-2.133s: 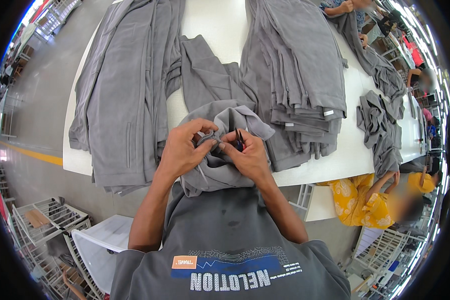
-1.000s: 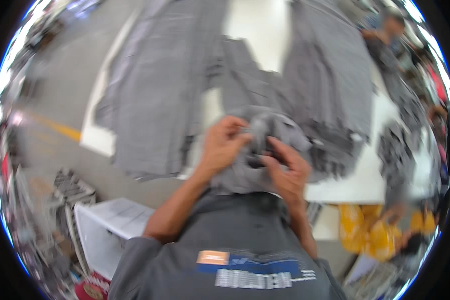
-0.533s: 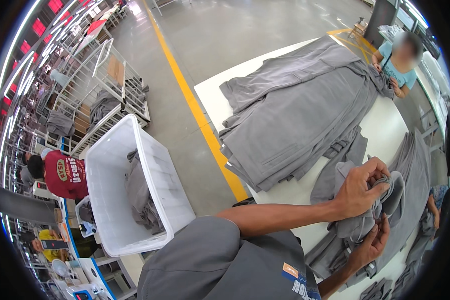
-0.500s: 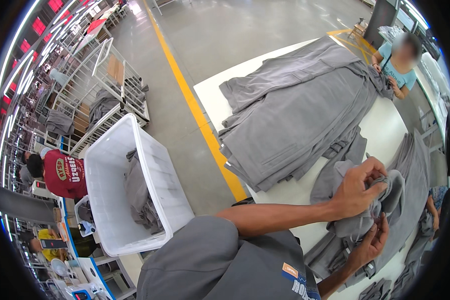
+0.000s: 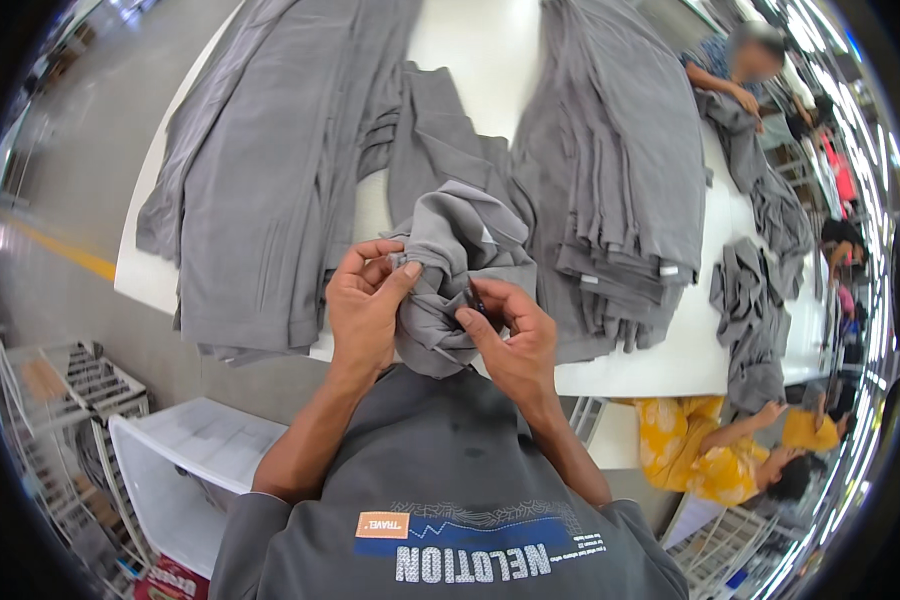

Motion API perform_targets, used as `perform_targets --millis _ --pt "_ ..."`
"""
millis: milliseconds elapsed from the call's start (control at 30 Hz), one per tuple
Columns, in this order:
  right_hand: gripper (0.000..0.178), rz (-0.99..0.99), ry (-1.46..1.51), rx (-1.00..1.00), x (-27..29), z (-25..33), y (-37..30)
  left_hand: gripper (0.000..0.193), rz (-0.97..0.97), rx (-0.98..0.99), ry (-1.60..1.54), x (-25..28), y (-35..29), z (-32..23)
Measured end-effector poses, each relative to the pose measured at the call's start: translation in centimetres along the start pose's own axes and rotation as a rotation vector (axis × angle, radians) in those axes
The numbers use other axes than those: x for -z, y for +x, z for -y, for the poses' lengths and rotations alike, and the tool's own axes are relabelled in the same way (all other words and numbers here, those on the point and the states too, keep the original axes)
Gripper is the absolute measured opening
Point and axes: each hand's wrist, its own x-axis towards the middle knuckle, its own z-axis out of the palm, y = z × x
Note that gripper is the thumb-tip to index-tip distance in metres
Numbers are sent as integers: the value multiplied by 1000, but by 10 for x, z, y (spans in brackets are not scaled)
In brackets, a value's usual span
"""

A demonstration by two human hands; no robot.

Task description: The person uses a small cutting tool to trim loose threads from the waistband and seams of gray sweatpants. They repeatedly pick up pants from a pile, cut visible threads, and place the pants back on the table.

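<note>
A grey cloth garment [image 5: 460,225] is bunched up in front of my chest, above the near edge of the table. My left hand [image 5: 370,300] pinches a fold of it between thumb and fingers. On the other side of the bunch, my right hand [image 5: 510,325] is closed around a small dark pointed tool [image 5: 475,294] that looks like thread snips. Its tip is close to the cloth, and most of the tool is hidden by my fingers. Behind the bunch, more grey cloth [image 5: 435,130] stretches away across the table.
Stacks of grey garments lie left [image 5: 260,190] and right [image 5: 630,150] on the white table [image 5: 470,35]. A crumpled grey garment [image 5: 750,310] lies farther right. A white plastic bin [image 5: 190,450] stands lower left. Co-workers are at upper right [image 5: 715,75] and lower right [image 5: 700,440].
My view has swung right, so the table lies straight ahead and the bin is lower left. The bunched garment is now in front of my chest, and both hands have shifted their hold.
</note>
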Motion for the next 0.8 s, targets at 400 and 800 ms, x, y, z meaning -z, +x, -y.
perform_targets --millis 400,800 --pt "32 -26 -189 -17 9 21 -17 27 187 32 63 -1 -17 3" --pt "31 -65 -120 -25 5 13 -14 26 206 -3 132 -5 -17 8"
